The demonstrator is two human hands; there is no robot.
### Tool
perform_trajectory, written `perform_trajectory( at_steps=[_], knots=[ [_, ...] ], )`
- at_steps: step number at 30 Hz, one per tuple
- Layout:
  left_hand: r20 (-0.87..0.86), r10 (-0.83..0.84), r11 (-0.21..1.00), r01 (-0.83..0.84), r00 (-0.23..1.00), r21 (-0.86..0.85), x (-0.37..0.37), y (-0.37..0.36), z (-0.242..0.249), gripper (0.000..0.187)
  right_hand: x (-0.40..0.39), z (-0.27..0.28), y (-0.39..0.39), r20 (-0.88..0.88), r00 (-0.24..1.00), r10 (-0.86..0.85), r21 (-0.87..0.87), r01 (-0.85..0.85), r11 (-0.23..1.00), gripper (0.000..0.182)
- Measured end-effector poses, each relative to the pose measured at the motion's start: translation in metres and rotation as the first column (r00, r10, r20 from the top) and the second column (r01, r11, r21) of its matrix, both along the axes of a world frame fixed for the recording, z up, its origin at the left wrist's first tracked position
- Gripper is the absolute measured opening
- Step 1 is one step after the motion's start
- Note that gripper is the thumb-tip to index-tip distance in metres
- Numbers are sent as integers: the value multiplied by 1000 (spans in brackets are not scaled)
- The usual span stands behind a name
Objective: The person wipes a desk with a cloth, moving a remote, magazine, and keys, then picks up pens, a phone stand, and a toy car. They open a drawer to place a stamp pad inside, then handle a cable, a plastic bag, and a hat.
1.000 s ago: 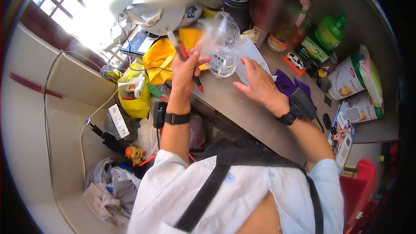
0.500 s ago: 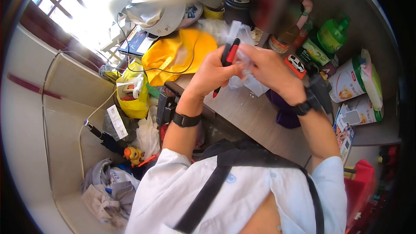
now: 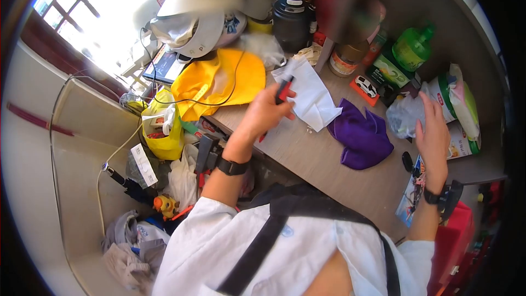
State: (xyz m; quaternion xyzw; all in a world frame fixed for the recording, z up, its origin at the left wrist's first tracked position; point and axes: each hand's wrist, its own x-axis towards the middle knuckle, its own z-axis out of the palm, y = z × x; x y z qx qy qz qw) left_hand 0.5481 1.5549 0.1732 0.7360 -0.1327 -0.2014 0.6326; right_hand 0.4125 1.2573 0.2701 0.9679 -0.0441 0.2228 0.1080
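My left hand [image 3: 269, 111] is closed around a black and red pen-like object [image 3: 284, 90], above the desk near the yellow cloth [image 3: 222, 79]. Over on the right, my right hand [image 3: 433, 131] has its fingers stretched out and holds nothing. Beside its fingers lies a crumpled clear plastic bag [image 3: 404, 116]. A white sheet [image 3: 308, 94] rests on the desk between the hands, with a purple cloth [image 3: 361, 138] to its right.
A yellow bag [image 3: 164, 140] hangs at the desk's left edge. White caps [image 3: 205, 33] are piled at the back. A black jar [image 3: 295, 22], a green bottle [image 3: 412, 49] and a toy car box [image 3: 365, 89] stand behind. A cable crosses the yellow cloth.
My hands have moved apart; the right went right and down and has opened. The clear plastic, formerly between them, is now at the right. The white sheet and purple cloth are more exposed.
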Motion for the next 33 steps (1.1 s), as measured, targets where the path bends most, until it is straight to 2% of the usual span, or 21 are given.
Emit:
perform_trajectory(
  at_steps=[1, 2, 4, 5, 7, 8, 10, 13, 14, 15, 16, 18, 20, 21, 23, 24, 26, 28, 30, 31, 33],
  knots=[
    [0, -117, 987, 117, 993, 108, -6, -8, 4, 22, 0, 1, 16, 25, 993, 116, 121, -119, 986, 49],
    [400, -300, 921, 154, 866, 357, -10, -17, -7, 28, 0, 1, 29, 64, 972, 226, 238, -235, 942, 51],
    [637, -291, 956, 187, 713, 227, -25, -36, -26, 30, 5, -9, 45, -196, 879, 436, 386, -339, 858, 56],
    [640, -293, 955, 187, 710, 231, -26, -41, -32, 30, 9, -22, 45, -190, 880, 435, 387, -340, 857, 56],
    [623, -301, 928, 71, 722, 366, -26, -45, -42, 21, 20, -59, 43, -347, 797, 495, 413, -344, 843, 59],
    [624, -293, 930, 66, 724, 361, -24, -45, -48, 21, 25, -79, 41, -350, 793, 498, 409, -349, 844, 59],
    [664, -131, 940, -121, 737, 320, -16, -43, -51, 16, 33, -108, 36, -280, 795, 538, 471, -375, 799, 63],
    [769, 177, 922, -376, 614, 88, 2, -17, -37, 13, 34, -111, 49, -294, 747, 597, 493, -417, 764, 60],
    [357, 378, 909, -416, 854, 33, 5, -6, -28, 11, 34, -110, 55, -298, 712, 636, 504, -448, 738, 59],
    [233, 466, 876, -481, 854, 13, 8, 7, -8, 9, 35, -110, 63, -294, 690, 662, 513, -470, 718, 58],
    [187, 605, 792, -561, 774, -240, 11, 16, -9, 8, 38, -110, 72, -294, 695, 656, 516, -463, 721, 58],
    [-1, 701, 622, -612, 713, -489, 14, 27, -6, 6, 50, -112, 90, -259, 691, 674, 498, -502, 707, 57],
    [-102, 755, 487, -658, 647, -574, 21, 36, -18, 7, 71, -120, 107, -223, 730, 646, 503, -482, 718, 57],
    [-98, 755, 491, -659, 648, -571, 23, 39, -23, 7, 84, -124, 115, -185, 766, 616, 504, -464, 729, 57],
    [-361, 796, 148, -735, 486, -662, 20, 46, -29, 8, 104, -131, 132, -196, 815, 545, 502, -394, 770, 57],
    [-358, 797, 150, -734, 486, -663, 18, 50, -29, 8, 119, -134, 138, -208, 857, 471, 491, -325, 808, 57],
    [-413, 820, 17, -739, 396, -674, 11, 62, -30, 7, 158, -145, 153, -128, 933, 335, 523, -223, 823, 59],
    [-382, 829, 45, -731, 408, -681, 7, 66, -32, 6, 181, -151, 156, -94, 938, 333, 517, -240, 822, 60],
    [-369, 816, 88, -727, 444, -680, 3, 63, -31, 5, 199, -147, 155, -104, 927, 359, 593, -232, 771, 65],
    [-386, 783, 120, -729, 487, -674, 10, 65, -40, 4, 212, -140, 154, -173, 924, 340, 593, -178, 785, 65],
    [-372, 789, 126, -723, 488, -680, 10, 57, -45, 4, 222, -128, 153, -242, 891, 385, 583, -184, 791, 64]
  ],
)
